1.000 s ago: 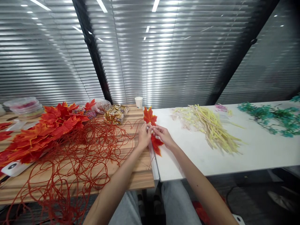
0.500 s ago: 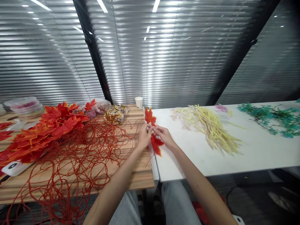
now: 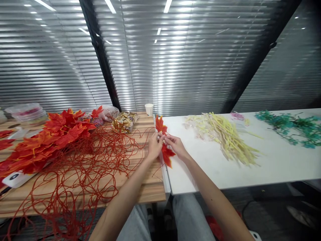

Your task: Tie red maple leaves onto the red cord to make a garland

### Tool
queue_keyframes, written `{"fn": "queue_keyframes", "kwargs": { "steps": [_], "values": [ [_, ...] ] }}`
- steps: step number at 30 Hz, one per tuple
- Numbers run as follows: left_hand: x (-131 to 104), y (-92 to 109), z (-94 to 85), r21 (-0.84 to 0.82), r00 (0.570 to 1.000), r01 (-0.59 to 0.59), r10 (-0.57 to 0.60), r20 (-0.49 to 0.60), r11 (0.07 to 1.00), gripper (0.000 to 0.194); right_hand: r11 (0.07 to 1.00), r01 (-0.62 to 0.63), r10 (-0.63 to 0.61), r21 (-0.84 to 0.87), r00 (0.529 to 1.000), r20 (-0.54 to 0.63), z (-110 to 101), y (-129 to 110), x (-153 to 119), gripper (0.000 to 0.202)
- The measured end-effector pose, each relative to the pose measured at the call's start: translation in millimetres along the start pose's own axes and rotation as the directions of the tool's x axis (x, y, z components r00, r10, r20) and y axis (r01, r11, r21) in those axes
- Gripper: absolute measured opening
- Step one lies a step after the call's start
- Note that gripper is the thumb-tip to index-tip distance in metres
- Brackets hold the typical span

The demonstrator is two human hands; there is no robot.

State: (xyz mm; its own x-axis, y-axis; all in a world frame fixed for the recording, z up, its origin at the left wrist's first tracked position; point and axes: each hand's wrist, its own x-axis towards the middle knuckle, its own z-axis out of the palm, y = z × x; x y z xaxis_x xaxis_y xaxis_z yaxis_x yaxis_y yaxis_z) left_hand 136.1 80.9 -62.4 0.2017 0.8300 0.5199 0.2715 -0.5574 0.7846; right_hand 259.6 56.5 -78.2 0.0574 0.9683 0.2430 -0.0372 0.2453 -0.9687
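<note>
Close together over the seam between the two tables, my left hand [image 3: 155,145] and my right hand [image 3: 175,146] pinch at the same spot with their fingertips. One artificial maple leaf [image 3: 161,125], red with yellow edges, sticks up above the fingers. A second red maple leaf [image 3: 167,155] hangs below them. Their stem ends are hidden in the fingers. Thin red cord [image 3: 100,150] runs from a big tangle on the wooden table to the left hand, and a loose end trails below that hand.
A heap of red maple leaves [image 3: 57,135] lies left, beside a white device [image 3: 20,179] and plastic tubs [image 3: 26,113]. Gold foil wrapping [image 3: 122,123] and a paper cup [image 3: 148,109] stand behind. Yellow strips [image 3: 225,137] and teal foliage [image 3: 291,125] lie on the white table [image 3: 205,170].
The loose cord end below my left hand has swung slightly left. The lower leaf has tilted a little; both hands stay in place with fingertips pinched.
</note>
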Motion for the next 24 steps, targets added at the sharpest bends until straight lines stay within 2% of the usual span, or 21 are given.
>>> {"fn": "queue_keyframes", "kwargs": {
  "steps": [24],
  "values": [
    [0.5,1.3,0.0,-0.021,1.0,0.012,-0.012,-0.017,1.0,0.012,0.999,0.035,-0.034,-0.04,0.999,0.024,0.8,-4.0,-1.4,0.028]
  ]
}}
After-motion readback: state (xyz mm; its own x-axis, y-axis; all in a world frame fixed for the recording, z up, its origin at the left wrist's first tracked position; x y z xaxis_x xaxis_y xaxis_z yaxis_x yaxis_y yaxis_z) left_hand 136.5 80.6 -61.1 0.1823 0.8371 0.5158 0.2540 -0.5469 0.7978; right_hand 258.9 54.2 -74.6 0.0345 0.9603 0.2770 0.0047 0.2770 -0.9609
